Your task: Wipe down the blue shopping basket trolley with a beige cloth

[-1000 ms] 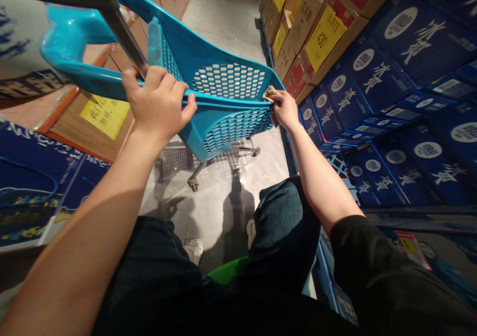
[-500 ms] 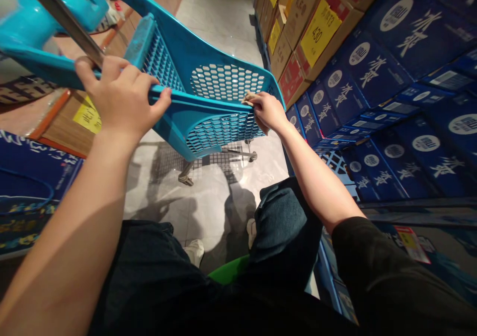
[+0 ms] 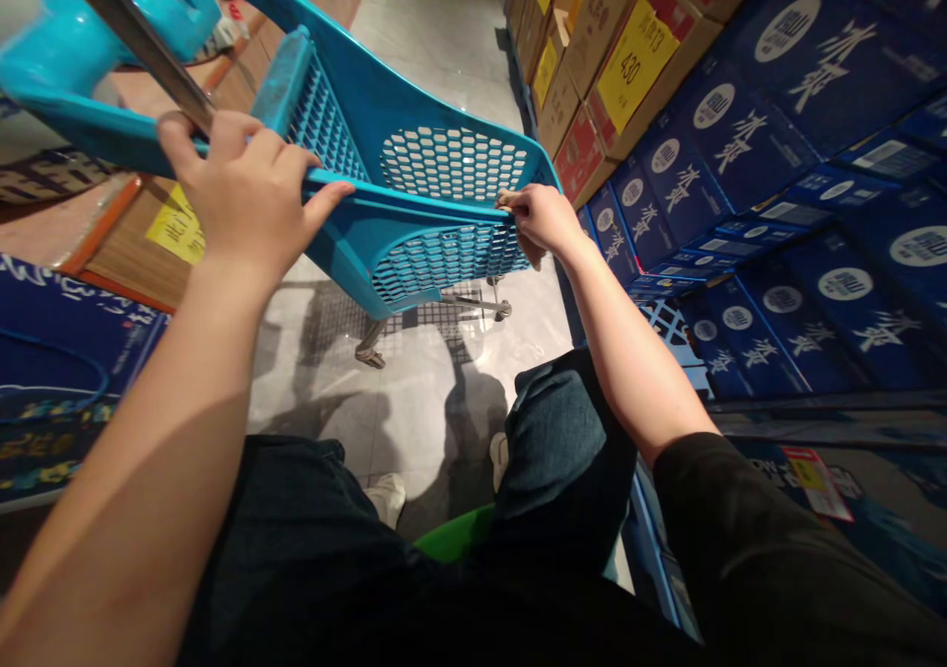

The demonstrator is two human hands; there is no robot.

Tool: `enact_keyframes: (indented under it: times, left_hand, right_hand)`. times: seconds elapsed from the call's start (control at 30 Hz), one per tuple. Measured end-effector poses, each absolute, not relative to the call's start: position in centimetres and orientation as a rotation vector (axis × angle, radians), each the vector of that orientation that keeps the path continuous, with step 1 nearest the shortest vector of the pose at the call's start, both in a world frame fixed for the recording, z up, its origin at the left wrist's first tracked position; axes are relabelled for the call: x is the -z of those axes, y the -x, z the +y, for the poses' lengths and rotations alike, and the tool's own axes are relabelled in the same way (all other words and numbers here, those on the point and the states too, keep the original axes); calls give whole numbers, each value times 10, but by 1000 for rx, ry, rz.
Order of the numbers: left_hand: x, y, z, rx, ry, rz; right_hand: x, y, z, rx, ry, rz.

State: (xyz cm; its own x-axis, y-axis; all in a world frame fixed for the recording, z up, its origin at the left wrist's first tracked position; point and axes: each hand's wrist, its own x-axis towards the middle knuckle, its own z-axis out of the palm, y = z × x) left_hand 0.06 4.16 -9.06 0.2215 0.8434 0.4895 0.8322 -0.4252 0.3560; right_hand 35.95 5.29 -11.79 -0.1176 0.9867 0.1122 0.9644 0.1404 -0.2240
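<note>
Blue cartons with white lettering (image 3: 740, 144) stacked right of right fingers; brown cartons with yellow price tags (image 3: 636, 65) beyond them; tile floor (image 3: 436, 420) below both hands. Blue plastic shopping cart (image 3: 451, 164) on wheels directly in front of person, rim between both hands. Left hand (image 3: 241, 193): fingers closed around rim, beside dark metal bar (image 3: 140, 40). Right hand (image 3: 544, 221): fingers closed on rim's other side — small tan scrap (image 3: 504, 198) at fingertips, too small to tell.
</note>
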Motion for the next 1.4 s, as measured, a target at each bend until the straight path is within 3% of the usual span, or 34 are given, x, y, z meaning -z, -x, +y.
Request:
enact_keyframes:
  times: [0.17,0.47,0.7,0.93,1.2,1.4]
  left_hand:
    - [92,-1,42,-993,-2464,1712]
    - [92,3,41,-975,-2464,1717]
    - [94,0,42,-1028,-2440,1670]
    - [89,-4,39,-967,-2440,1707]
    - [95,-2,44,-1056,-2494,1615]
    - [92,-4,41,-1013,-2467,1646]
  right_hand:
    - [125,-387,57,-71,2182,-1977]
    - [123,-369,54,-184,1755,-2238]
    - [122,-389,51,-106,2178,-1980]
    - [125,-371,53,-201,1716,-2226]
    - [128,-391,52,-101,2038,-2041]
    - [122,-362,52,-276,1595,-2240]
